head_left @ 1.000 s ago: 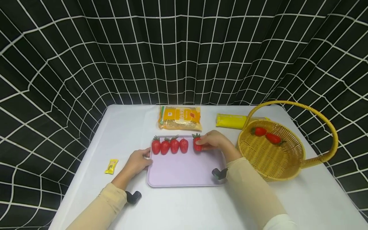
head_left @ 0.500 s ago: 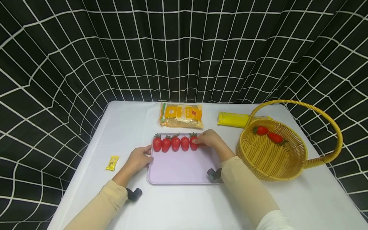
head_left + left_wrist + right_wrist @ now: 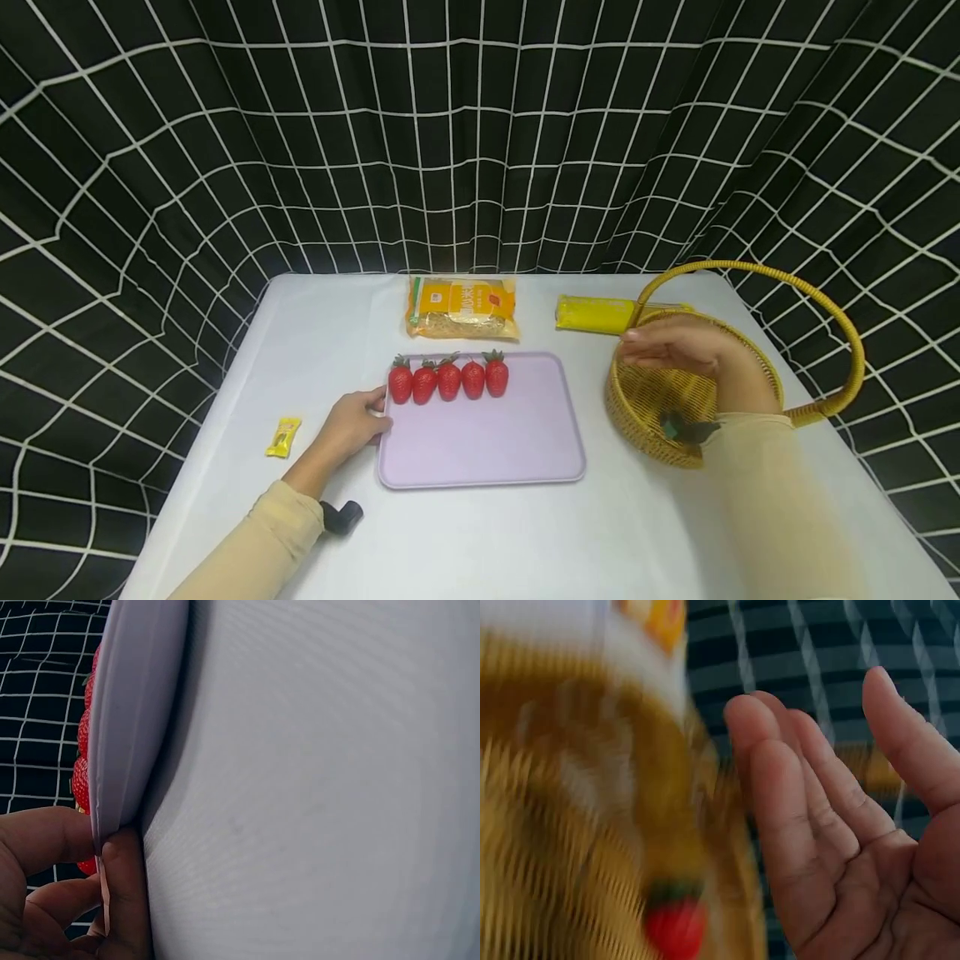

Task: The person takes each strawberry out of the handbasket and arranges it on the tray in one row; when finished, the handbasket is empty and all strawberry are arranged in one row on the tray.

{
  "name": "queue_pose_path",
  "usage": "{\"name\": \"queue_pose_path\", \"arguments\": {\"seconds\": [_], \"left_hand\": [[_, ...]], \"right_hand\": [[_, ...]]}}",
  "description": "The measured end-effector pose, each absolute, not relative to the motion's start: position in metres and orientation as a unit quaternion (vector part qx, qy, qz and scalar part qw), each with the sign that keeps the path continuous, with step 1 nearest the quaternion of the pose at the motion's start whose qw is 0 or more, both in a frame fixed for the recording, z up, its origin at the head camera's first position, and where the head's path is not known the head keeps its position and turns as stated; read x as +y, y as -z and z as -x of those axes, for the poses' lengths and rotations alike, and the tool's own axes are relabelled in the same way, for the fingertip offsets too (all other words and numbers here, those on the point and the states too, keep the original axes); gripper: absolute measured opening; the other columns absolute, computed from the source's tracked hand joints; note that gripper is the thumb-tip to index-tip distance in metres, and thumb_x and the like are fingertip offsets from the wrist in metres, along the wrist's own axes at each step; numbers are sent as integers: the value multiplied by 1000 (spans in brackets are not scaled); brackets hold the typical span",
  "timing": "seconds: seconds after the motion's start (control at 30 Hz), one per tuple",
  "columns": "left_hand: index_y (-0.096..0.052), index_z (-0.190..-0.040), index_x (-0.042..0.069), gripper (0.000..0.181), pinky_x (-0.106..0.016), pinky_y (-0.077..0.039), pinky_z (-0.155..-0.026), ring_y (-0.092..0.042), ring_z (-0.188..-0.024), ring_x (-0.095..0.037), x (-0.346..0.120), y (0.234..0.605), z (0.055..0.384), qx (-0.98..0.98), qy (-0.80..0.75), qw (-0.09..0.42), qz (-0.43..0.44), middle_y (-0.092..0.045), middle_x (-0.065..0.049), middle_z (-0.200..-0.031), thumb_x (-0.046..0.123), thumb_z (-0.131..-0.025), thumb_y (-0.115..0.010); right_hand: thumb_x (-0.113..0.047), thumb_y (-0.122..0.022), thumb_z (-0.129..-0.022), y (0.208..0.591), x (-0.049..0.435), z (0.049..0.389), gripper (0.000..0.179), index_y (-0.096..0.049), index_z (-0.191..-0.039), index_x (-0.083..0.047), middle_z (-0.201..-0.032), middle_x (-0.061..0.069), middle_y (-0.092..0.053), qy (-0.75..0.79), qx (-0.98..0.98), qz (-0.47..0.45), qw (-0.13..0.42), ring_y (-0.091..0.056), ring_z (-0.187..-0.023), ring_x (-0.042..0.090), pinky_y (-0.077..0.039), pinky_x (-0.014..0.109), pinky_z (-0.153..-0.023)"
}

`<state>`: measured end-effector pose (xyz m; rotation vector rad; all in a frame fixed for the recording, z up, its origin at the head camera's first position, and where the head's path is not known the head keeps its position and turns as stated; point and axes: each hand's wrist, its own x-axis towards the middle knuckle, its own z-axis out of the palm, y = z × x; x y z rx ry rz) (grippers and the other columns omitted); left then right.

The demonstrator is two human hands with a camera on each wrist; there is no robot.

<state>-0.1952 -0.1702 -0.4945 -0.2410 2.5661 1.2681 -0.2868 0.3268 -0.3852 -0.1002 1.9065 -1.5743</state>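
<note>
Since half a second ago, the person's right hand (image 3: 675, 343) has left the rightmost fruit and swung over the round, golden-brown woven basket (image 3: 626, 408) near the table's right edge. I see its grip wide, fingers straight, thumb well apart. The left hand (image 3: 352, 423) keeps a narrow grip on the left edge of the rectangular lavender tray (image 3: 480, 442).

Five red, cone-shaped strawberries (image 3: 448, 380) line the tray's far edge from its far left corner, stopping short of the far right one. White table (image 3: 487, 542) shows between the tray's right edge and the basket, and a narrower strip beyond its far edge.

My head view loses much of the basket's inside behind hand and sleeve; the right wrist feed shows one blurred red strawberry with a green top (image 3: 676, 930) inside.

By the table's far edge, the orange-and-clear plastic bag (image 3: 462, 307) carries pale Chinese characters I cannot read surely. Print on the small yellow wrapped packet (image 3: 283, 437) is too small.
</note>
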Motion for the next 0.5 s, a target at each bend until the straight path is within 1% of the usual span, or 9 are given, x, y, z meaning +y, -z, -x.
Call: {"name": "queue_pose_path", "arguments": {"seconds": [0.1, 0.13, 0.17, 0.2, 0.27, 0.37, 0.4, 0.5], "left_hand": [[-45, -146, 3, 67, -26, -58, -64, -64, -74, -16, -172, 495, 195, 884, -441, 133, 83, -58, -13, -108, 7, -83, -69], [-45, -145, 3, 67, -26, -58, -64, -64, -74, -16, -173, 496, 194, 883, -442, 133, 84, -58, -13, -108, 7, -83, -69], [-45, -145, 3, 67, -26, -58, -64, -64, -74, -16, -173, 496, 194, 883, -443, 134, 83, -58, -13, -109, 7, -83, -69], [-45, -145, 3, 67, -26, -58, -64, -64, -74, -16, -174, 497, 195, 882, -444, 135, 83, -58, -13, -109, 7, -83, -69], [-45, -145, 3, 67, -26, -58, -64, -64, -75, -16, -173, 499, 195, 881, -446, 136, 83, -58, -13, -109, 7, -83, -69], [-46, -145, 3, 67, -26, -58, -64, -64, -75, -15, -173, 500, 196, 881, -447, 135, 82, -58, -12, -108, 7, -83, -69], [-46, -145, 3, 67, -26, -58, -64, -64, -75, -15, -172, 500, 196, 881, -447, 135, 82, -58, -12, -108, 7, -83, -69], [-46, -145, 3, 67, -27, -58, -63, -64, -74, -15, -172, 499, 196, 881, -446, 133, 82, -58, -12, -108, 6, -83, -69]], "right_hand": [[-12, -49, -103, 398, 369, 290, 25, -67, -116, 0, -116, 18, -67, 659, 671, -44, 338, -63, -112, 30, -42, 41, -104], [-13, -51, -102, 403, 380, 289, 23, -71, -112, -5, -115, 16, -68, 676, 649, -90, 338, -63, -112, 29, -41, 40, -104], [-16, -54, -102, 407, 390, 288, 22, -74, -106, -9, -113, 13, -69, 687, 629, -142, 335, -63, -112, 27, -43, 42, -104], [-17, -55, -101, 412, 398, 286, 20, -75, -102, -12, -112, 13, -69, 699, 609, -184, 326, -63, -112, 27, -42, 41, -105], [-19, -58, -99, 421, 409, 282, 17, -74, -100, -13, -109, 12, -70, 713, 584, -241, 303, -63, -111, 25, -44, 39, -104], [-17, -62, -97, 427, 415, 278, 13, -74, -98, -12, -102, 12, -72, 725, 566, -282, 272, -67, -103, 24, -49, 36, -97], [-15, -63, -97, 428, 414, 278, 12, -74, -99, -12, -102, 12, -72, 732, 561, -284, 261, -67, -103, 25, -48, 34, -98], [-18, -68, -94, 428, 407, 281, 10, -77, -96, -15, -100, 11, -72, 735, 550, -310, 248, -69, -97, 21, -50, 31, -94]]}}
